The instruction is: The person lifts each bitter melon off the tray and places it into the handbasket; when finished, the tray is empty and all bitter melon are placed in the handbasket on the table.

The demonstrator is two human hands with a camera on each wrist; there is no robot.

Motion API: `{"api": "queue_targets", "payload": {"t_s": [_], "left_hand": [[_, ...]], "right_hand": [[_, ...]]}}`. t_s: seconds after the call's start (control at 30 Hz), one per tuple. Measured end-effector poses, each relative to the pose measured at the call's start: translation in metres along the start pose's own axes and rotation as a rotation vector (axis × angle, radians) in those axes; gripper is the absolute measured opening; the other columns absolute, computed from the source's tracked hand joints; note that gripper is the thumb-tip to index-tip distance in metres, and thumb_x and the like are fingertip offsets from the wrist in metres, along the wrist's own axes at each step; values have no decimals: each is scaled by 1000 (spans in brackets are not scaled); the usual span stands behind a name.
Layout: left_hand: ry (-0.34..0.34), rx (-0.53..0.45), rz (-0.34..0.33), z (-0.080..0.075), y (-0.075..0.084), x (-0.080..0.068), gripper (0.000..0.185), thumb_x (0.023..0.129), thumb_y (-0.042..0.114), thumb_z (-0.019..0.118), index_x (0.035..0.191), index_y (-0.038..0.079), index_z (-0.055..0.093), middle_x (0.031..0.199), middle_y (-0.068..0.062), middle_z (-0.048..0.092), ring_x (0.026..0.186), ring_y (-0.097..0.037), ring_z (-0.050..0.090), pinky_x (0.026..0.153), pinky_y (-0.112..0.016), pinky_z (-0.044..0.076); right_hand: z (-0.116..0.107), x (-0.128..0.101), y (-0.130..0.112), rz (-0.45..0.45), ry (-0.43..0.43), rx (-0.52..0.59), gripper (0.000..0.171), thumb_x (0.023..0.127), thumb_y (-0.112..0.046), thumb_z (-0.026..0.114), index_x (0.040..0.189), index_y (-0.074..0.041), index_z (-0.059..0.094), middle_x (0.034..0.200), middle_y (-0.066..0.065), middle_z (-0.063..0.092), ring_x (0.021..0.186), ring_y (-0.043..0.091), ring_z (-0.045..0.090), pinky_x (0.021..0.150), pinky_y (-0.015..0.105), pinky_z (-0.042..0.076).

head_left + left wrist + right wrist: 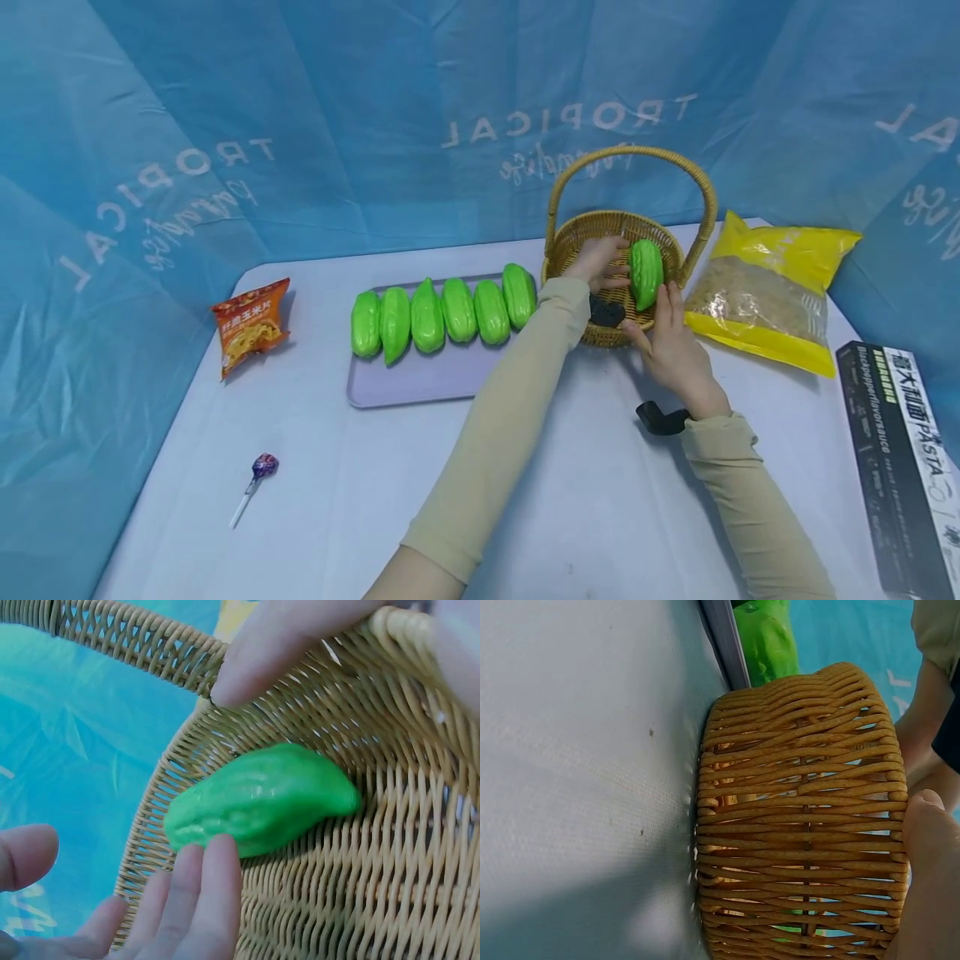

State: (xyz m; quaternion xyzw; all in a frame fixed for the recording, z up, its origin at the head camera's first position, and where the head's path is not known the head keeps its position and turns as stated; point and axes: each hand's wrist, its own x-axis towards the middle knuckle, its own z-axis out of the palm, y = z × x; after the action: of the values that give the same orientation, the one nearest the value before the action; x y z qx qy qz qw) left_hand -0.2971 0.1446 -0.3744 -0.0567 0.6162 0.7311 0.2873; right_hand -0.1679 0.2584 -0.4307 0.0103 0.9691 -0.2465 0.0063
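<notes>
A wicker basket (609, 335) with a tall arched handle holds one green bitter melon (647, 273), lying against its right inner side. Inside the basket, my left hand (600, 260) has its fingers extended beside the melon; in the left wrist view the fingertips (219, 855) meet the melon's edge. My right hand (677, 358) rests at the basket's front right rim with fingers straight, its thumb (928, 825) against the rim in the right wrist view. Several more bitter melons (427, 317) lie in a row on a light purple tray (408, 385) to the left.
A yellow bag (765, 292) lies right of the basket, with a black and white pasta box (892, 467) nearer the front right. At the left are an orange snack packet (253, 327) and a lollipop (262, 467). A blue curtain (360, 150) hangs behind the table.
</notes>
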Motion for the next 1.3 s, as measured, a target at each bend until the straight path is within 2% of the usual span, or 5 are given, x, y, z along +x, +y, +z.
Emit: {"api": "queue_targets", "payload": {"t_s": [0.17, 0.37, 0.57, 0.93, 1.3], "left_hand": [[-40, 194, 57, -2, 2, -3, 44, 101, 19, 50, 145, 12, 45, 141, -13, 53, 122, -33, 57, 102, -48, 48], [-86, 662, 207, -5, 13, -20, 39, 103, 23, 46, 141, 15, 51, 138, -7, 56, 113, -23, 62, 79, -30, 54], [-177, 1020, 370, -18, 19, -41, 40, 104, 28, 45, 141, 14, 50, 142, -3, 53, 127, -16, 52, 94, -26, 49], [-90, 996, 514, -56, 18, -83, 38, 103, 29, 48, 139, 18, 52, 135, -3, 58, 122, -18, 57, 97, -30, 49], [250, 648, 765, -98, 12, -102, 28, 101, 17, 51, 127, 14, 63, 122, -5, 67, 110, -16, 62, 90, -25, 52]], "right_hand": [[1, 0, 1, -2, -1, -4, 94, 97, -66, 18, 152, 5, -10, 159, 28, -12, 121, 64, 39, 88, 67, 46], [1, 1, 1, -16, -7, -1, 92, 98, -63, 19, 152, 6, -10, 159, 28, -12, 118, 66, 39, 86, 68, 45], [-2, -1, -1, -27, -7, 3, 92, 99, -62, 19, 151, 8, -9, 158, 30, -12, 118, 67, 38, 86, 69, 45], [-1, -3, -2, -29, -12, 18, 91, 100, -61, 20, 151, 8, -10, 158, 29, -13, 118, 69, 36, 87, 70, 43], [0, -3, -1, -46, -3, 12, 89, 100, -60, 19, 151, 7, -10, 158, 29, -12, 113, 69, 39, 81, 68, 45]]}}
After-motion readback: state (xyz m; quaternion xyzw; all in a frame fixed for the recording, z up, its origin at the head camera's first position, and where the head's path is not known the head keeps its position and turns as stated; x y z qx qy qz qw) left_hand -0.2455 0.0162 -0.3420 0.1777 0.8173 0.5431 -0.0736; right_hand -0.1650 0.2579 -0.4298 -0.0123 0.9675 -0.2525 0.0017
